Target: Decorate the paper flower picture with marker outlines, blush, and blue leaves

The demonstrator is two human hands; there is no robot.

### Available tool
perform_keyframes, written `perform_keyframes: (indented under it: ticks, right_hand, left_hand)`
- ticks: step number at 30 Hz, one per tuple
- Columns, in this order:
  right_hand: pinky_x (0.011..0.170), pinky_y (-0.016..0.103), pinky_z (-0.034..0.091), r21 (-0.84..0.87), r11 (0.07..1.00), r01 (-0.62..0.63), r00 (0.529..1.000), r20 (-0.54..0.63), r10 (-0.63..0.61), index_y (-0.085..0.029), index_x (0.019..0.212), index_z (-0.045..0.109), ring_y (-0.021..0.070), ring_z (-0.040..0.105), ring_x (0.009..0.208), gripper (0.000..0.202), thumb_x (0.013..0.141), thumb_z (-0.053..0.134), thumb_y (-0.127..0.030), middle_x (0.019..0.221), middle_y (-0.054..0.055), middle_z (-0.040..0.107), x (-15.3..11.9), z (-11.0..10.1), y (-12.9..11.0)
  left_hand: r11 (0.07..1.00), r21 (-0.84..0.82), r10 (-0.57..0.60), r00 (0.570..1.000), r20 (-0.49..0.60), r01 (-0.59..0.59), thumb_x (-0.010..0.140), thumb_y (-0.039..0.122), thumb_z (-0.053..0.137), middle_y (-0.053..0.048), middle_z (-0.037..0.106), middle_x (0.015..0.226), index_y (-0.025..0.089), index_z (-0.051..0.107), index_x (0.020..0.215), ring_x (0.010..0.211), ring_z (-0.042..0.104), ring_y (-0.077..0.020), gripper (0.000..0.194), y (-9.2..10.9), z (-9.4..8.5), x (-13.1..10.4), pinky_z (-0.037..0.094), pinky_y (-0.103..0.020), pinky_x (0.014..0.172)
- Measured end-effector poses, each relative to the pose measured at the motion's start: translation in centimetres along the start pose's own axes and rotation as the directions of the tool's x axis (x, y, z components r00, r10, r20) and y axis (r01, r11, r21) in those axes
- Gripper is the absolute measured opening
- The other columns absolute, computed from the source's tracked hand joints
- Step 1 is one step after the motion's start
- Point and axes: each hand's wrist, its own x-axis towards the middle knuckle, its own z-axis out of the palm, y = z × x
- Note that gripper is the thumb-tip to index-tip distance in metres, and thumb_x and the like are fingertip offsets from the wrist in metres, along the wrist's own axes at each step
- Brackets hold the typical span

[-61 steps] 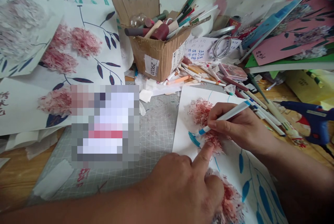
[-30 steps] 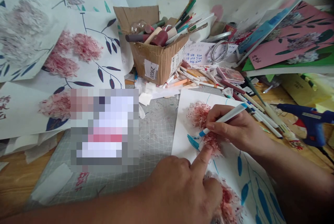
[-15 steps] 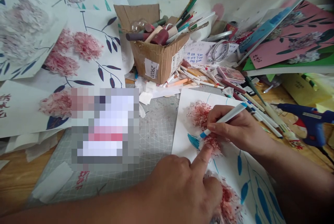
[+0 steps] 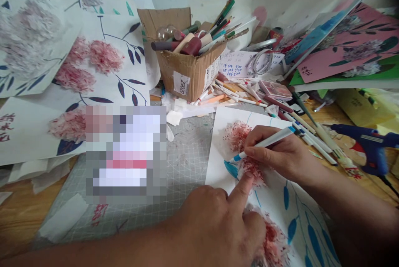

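White paper [image 4: 215, 150] lies on the grey cutting mat, bearing pink-red shaving flowers [image 4: 238, 134] and blue painted leaves. Between thumb and fingers, my right hand [image 4: 277, 150] holds a white marker with blue ends [image 4: 264, 144]. The marker's tip is at the upper edge of a blue leaf [image 4: 231, 169] left of the middle flower. My left hand [image 4: 221, 221] rests over the lower part of the paper, index finger extended onto the middle flower's lower edge, thumb apart and nothing visible held. A lower flower [image 4: 274, 238] is partly hidden by this hand.
A cardboard box [image 4: 190, 72] of pens stands behind the mat [image 4: 183, 146]. Loose pencils and markers [image 4: 314, 142] lie at the right, near a blue glue gun [image 4: 370, 142]. Finished flower sheets [image 4: 124, 92] and a blurred rectangle [image 4: 127, 146] are at the left.
The marker's tip has moved left and slightly up, from beside the leaf's right end to its upper edge. My left hand has stayed nearly still.
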Motion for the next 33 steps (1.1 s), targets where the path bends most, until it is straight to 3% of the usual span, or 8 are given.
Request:
perform_keyframes:
  ticks: [8, 16, 24, 33]
  right_hand:
    - [0.036, 0.022, 0.026, 0.088, 0.994, -0.072, 0.996, 0.062, 0.067, -0.017, 0.068, 0.056, 0.0071, 0.037, 0.04, 0.014, 0.079, 0.059, -0.024, 0.05, -0.004, 0.046, -0.18, -0.53, 0.23]
    - [0.047, 0.023, 0.036, 0.032, 0.999, -0.03, 0.999, 0.019, 0.03, -0.017, 0.069, 0.06, 0.0106, 0.048, 0.053, 0.011, 0.078, 0.063, -0.024, 0.062, 0.0, 0.056, -0.17, -0.39, 0.13]
    - [0.04, 0.022, 0.029, 0.076, 0.995, -0.069, 0.997, 0.041, 0.066, -0.016, 0.073, 0.059, 0.0075, 0.04, 0.044, 0.012, 0.08, 0.061, -0.025, 0.057, -0.002, 0.051, -0.3, -0.38, 0.45]
    - [0.043, 0.022, 0.033, 0.036, 0.998, -0.059, 0.998, 0.006, 0.058, -0.016, 0.072, 0.059, 0.0093, 0.045, 0.049, 0.013, 0.079, 0.063, -0.027, 0.061, -0.001, 0.055, -0.27, -0.32, 0.38]
  left_hand:
    - [1.0, -0.011, -0.025, 1.0, 0.014, 0.025, 0.085, 0.027, 0.052, -0.028, 0.043, 0.135, 0.017, 0.048, 0.083, 0.054, 0.063, -0.0232, 0.011, 0.0, 0.41, -0.14, 0.05, -0.038, 0.042]
    - [0.999, -0.034, -0.03, 0.999, 0.023, 0.031, 0.085, 0.027, 0.051, -0.026, 0.045, 0.135, 0.017, 0.049, 0.085, 0.057, 0.063, -0.0224, 0.01, -0.11, 0.23, 0.05, 0.048, -0.036, 0.044]
    - [1.0, -0.001, -0.018, 1.0, 0.014, 0.018, 0.084, 0.025, 0.053, -0.027, 0.045, 0.134, 0.017, 0.049, 0.083, 0.056, 0.063, -0.0219, 0.01, -0.04, 0.0, -0.06, 0.048, -0.036, 0.043]
    - [1.0, -0.016, -0.013, 1.0, -0.002, 0.013, 0.085, 0.027, 0.053, -0.028, 0.048, 0.131, 0.016, 0.05, 0.085, 0.056, 0.064, -0.0214, 0.012, -0.12, 0.13, -0.03, 0.049, -0.035, 0.043]
